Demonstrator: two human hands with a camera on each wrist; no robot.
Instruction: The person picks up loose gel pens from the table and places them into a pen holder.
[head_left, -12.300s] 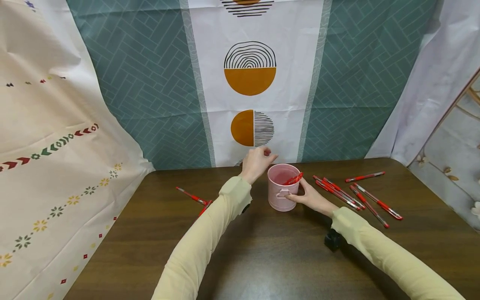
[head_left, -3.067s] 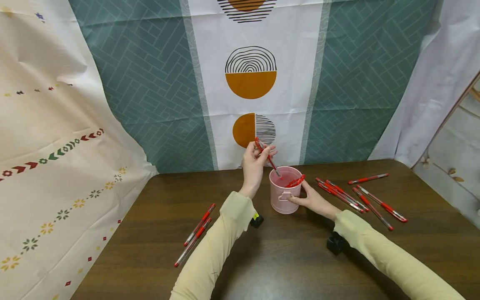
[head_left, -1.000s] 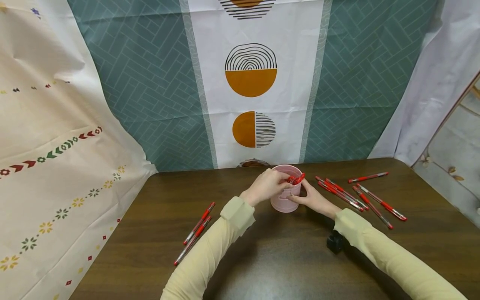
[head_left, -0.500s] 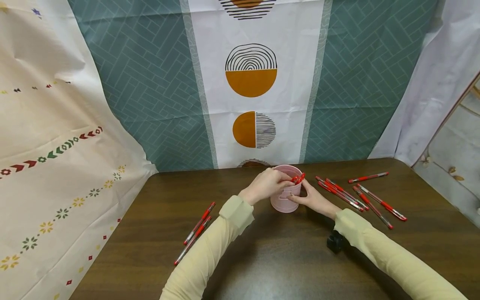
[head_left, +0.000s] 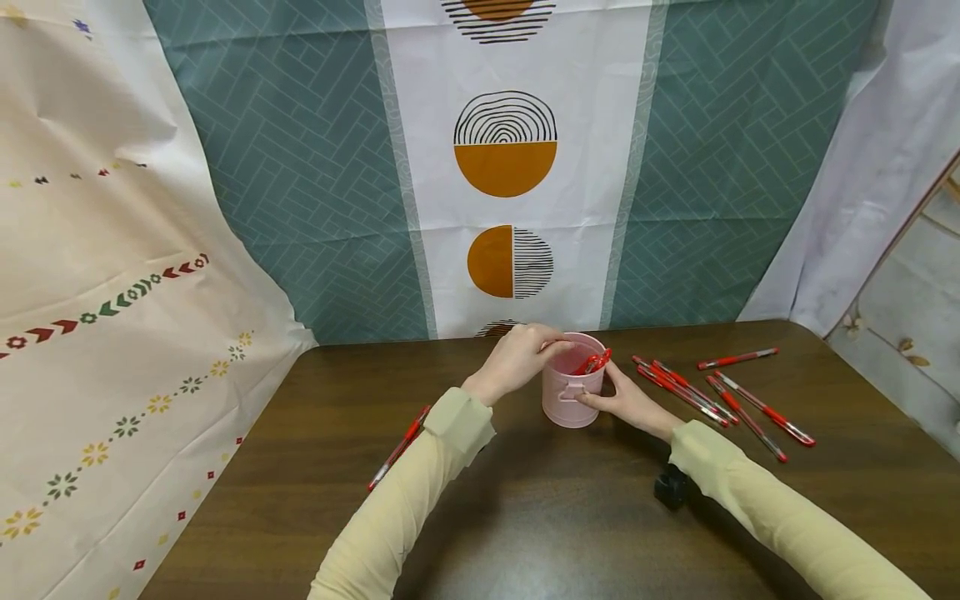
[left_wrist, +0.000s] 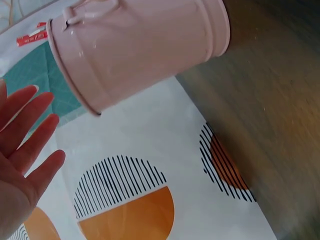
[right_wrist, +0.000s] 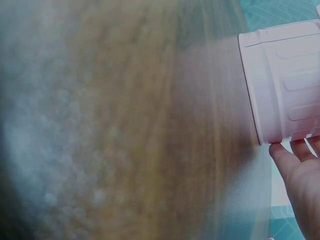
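Note:
A small pink metal bucket [head_left: 572,410] with a side handle stands upright on the table, and red pens [head_left: 592,364] show inside it against the right rim. My left hand [head_left: 517,358] is over the bucket's left rim. The left wrist view shows that hand [left_wrist: 22,145] with loosely spread fingers and nothing in them, apart from the bucket [left_wrist: 140,47]. My right hand [head_left: 628,402] holds the bucket's right side, its thumb near the handle. In the right wrist view the fingers of the right hand [right_wrist: 300,175] touch the pink wall [right_wrist: 295,87].
Several red pens [head_left: 678,388] lie together right of the bucket. Farther right lie a separate pen [head_left: 737,359] and a pair of pens [head_left: 761,407]. Left of my left sleeve a red pen [head_left: 397,450] shows. A patterned cloth [head_left: 502,192] hangs behind the table [head_left: 540,517].
My left hand held a pen over the bucket, reached inside, and has now come out leftward without it. My left forearm now covers one left-side pen. The right hand keeps its hold.

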